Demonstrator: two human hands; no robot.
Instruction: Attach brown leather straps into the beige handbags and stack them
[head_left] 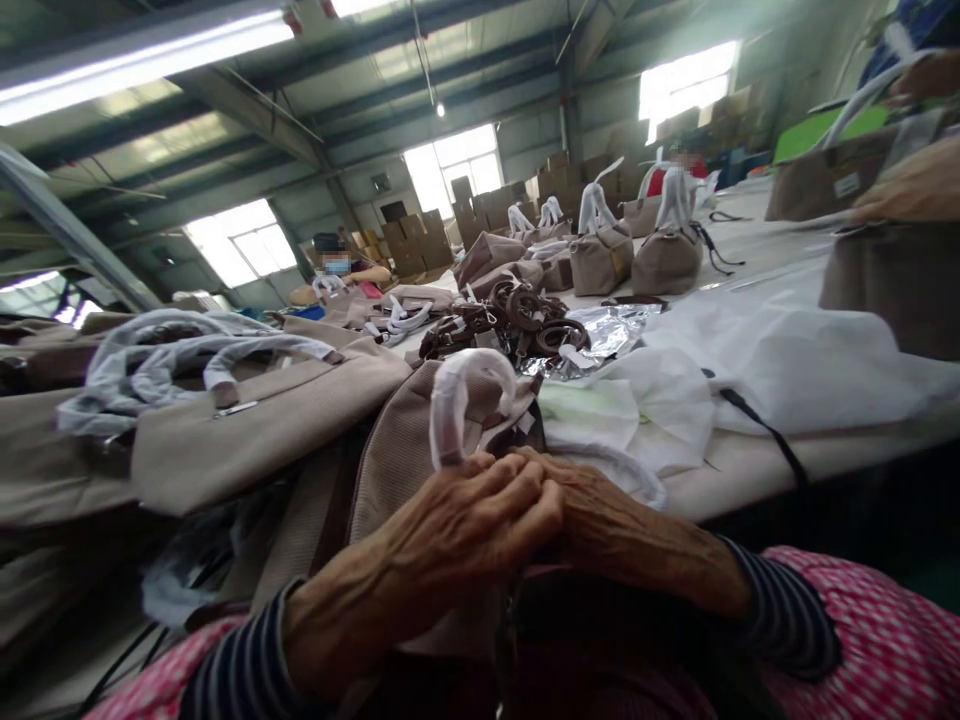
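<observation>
A taupe textured handbag (397,455) stands in front of me, its handle (454,400) wrapped in white film and arching up. At the bag's near side, just below the handle's base, my left hand (480,515) has its fingers curled over. My right hand (585,505) meets it there, fingers bent and partly hidden behind the left. Both hands appear closed on the bag's upper edge; what lies under the fingertips is hidden. A second wrapped handle (619,468) droops to the right of the bag.
More taupe bags (262,420) are piled at left. Coiled brown straps (517,320) lie beyond my bag, with white dust bags (795,360) at right. Finished-looking handbags (600,255) stand farther back. Another person's arm (911,185) reaches over bags at right; one more person sits far off.
</observation>
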